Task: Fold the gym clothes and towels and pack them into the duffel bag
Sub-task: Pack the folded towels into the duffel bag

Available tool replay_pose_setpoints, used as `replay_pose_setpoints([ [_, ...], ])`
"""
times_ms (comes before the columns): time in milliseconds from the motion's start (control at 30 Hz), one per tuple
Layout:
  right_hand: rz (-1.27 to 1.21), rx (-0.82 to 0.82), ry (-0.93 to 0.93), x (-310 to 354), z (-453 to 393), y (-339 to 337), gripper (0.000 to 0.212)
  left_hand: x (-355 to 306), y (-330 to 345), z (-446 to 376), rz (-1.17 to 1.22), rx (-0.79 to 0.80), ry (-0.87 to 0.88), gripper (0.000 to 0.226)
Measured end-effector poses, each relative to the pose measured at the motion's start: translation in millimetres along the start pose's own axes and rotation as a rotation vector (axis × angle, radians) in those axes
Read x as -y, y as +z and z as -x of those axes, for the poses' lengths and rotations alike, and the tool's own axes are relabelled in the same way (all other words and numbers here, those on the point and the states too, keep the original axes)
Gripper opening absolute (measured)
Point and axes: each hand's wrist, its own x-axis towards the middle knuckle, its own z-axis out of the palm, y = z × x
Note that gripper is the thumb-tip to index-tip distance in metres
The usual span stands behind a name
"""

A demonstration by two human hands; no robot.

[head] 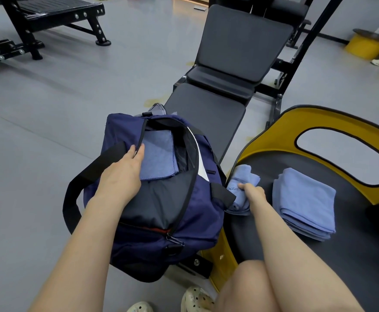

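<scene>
A navy duffel bag (pixel 197 199) stands unzipped on the floor beside the bench. Inside it lies a folded light-blue towel (pixel 159 154) on top of a dark folded garment (pixel 161 199). My left hand (pixel 125 170) pinches the near-left edge of the bag's zipper opening and holds it apart. My right hand (pixel 251 191) grips a rolled light-blue towel (pixel 242 179) with white lettering, lying on the black seat pad just right of the bag. A stack of folded light-blue towels (pixel 305 203) rests further right on the same pad.
The pad belongs to a black seat with a yellow frame (pixel 319 122). A black adjustable bench (pixel 229 75) stretches away behind the bag. Another black machine (pixel 49 16) stands at the far left on the grey floor (pixel 49 109). My knees and pale clogs (pixel 195 300) are at the bottom.
</scene>
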Motion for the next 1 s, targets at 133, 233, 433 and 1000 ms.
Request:
replay_pose_setpoints([
  [133,-0.039,-0.033,-0.012,2,4,-5,0.058,2,0,-2,0.033,-0.004,0.001,0.081],
  [233,-0.032,-0.12,-0.101,6,4,-15,0.061,5,-1,-3,0.058,-0.007,-0.003,0.081],
  [433,-0.115,-0.204,-0.371,30,23,-25,0.048,5,-3,-3,0.086,-0.02,-0.01,0.082],
  [1000,-0.398,0.199,-0.775,113,138,-7,0.022,13,-13,2,0.255,-0.08,-0.06,0.085],
])
